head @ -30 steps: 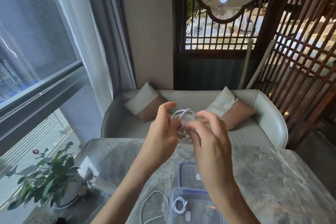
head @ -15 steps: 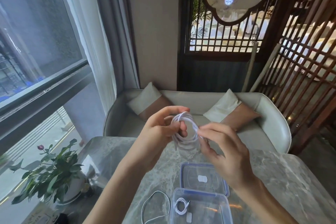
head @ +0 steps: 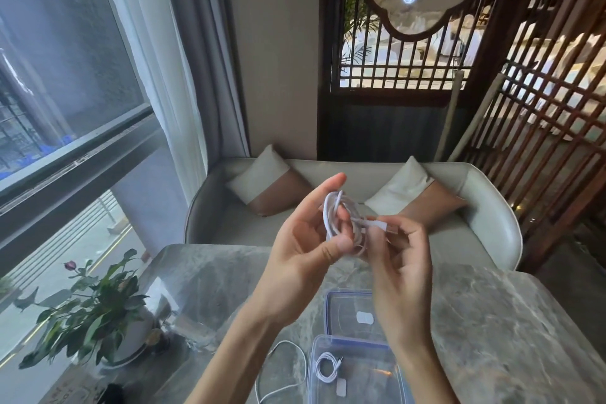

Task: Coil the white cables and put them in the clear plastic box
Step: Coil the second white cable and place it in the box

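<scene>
- A coiled white cable (head: 341,223) is held up at the centre of the frame, above the grey marble counter (head: 492,321) and in front of a pale grey upholstered sofa (head: 482,207)
- The left hand (head: 305,246) is seen palm towards the camera; its grip is closed on the coil, with the thumb pressed against the lower strands and the fingers curled behind the loops
- The right hand (head: 403,259) is placed just beside the coil on the right of centre; the white plug end (head: 382,226) of the same cable is pinched between its thumb and fingertips
- A clear plastic box with a blue-tinted rim (head: 387,377) is seen on the counter at the lower centre of the frame, below the hands; a small coiled white cable (head: 326,367) is already lying inside it at its left side
- A clear plastic lid with a blue edge (head: 347,311) is laid flat on the counter just beyond the box, partly hidden behind the right forearm
- A loose white cable (head: 282,371) is spread in an open loop on the counter just left of the box
- A green potted plant in a white pot (head: 88,315) is set at the lower left of the frame, near the window
- Two white-and-brown cushions (head: 269,184) are propped on the sofa behind the hands
</scene>
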Demonstrator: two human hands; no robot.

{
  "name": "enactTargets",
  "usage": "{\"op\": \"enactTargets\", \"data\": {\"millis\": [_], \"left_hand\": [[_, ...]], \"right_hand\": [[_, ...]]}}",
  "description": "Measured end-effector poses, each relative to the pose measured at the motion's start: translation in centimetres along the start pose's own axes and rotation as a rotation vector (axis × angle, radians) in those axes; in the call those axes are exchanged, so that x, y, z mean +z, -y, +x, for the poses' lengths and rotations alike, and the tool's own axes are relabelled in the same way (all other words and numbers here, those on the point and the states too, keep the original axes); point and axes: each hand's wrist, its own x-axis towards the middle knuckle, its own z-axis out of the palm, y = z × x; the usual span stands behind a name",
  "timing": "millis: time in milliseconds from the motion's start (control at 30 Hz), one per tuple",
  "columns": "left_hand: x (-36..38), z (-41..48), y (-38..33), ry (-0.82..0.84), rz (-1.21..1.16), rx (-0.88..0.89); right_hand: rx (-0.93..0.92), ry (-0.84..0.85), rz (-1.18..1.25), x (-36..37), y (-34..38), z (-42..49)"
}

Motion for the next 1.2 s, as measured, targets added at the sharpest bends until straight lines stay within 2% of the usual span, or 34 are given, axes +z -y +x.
{"op": "enactTargets", "data": {"millis": [100, 200, 267, 367, 500, 567, 700, 767, 833, 933, 1000, 1067, 1100, 1200], "left_hand": [[-0.8, -0.2, -0.2, 0.052, 0.177, 0.079], [-1.6, -0.1, -0.4, -0.07, 0.328, 0.169], [-2.1, -0.1, -0.4, -0.157, 0.4, 0.204], [-2.6, 0.0, 0.1, -0.219, 0.628, 0.229], [-3.0, 0.0, 1.3, -0.243, 0.839, 0.144], [-3.1, -0.1, 1.9, -0.239, 0.924, 0.113], [-3.6, -0.4, 2.2, -0.254, 0.749, 0.036], [-4.2, -0.4, 2.2, -0.288, 0.73, 0.023], [-4.9, -0.7, 2.3, -0.29, 0.849, -0.007], [-5.5, -1.7, 2.3, -0.112, 1.049, -0.167], [-5.2, -2.2, 1.9, -0.038, 0.949, -0.3], [-4.4, -2.2, 1.6, -0.106, 0.692, -0.381], [-4.2, -2.0, 1.6, -0.165, 0.628, -0.371], [-3.5, -2.0, 1.8, -0.263, 0.639, -0.239]], "right_hand": [[0.002, 0.005, -0.006, 0.1, 0.5, 0.1], [-0.06, -0.011, 0.028, 0.3, 0.9, -0.4], [-0.094, 0.047, 0.106, 0.3, 0.8, -0.9], [0.023, 0.15, 0.071, 0.0, 0.6, -1.0], [0.214, 0.283, -0.25, -0.6, -0.3, 0.1], [0.297, 0.351, -0.316, -0.6, -1.0, 0.6], [0.419, 0.53, -0.291, -0.5, -1.8, 1.0], [0.383, 0.619, -0.298, -0.6, -1.6, 1.0], [0.338, 0.658, -0.378, -0.9, -1.5, 1.1], [0.173, 0.609, -0.767, -0.9, -1.4, 0.9], [0.047, 0.596, -0.925, -0.5, -1.3, 0.5], [-0.052, 0.586, -0.951, 0.1, -1.0, 0.2], [-0.09, 0.58, -0.957, 0.3, -0.9, 0.3], [-0.18, 0.623, -1.015, 0.5, -0.8, 0.6]]}}
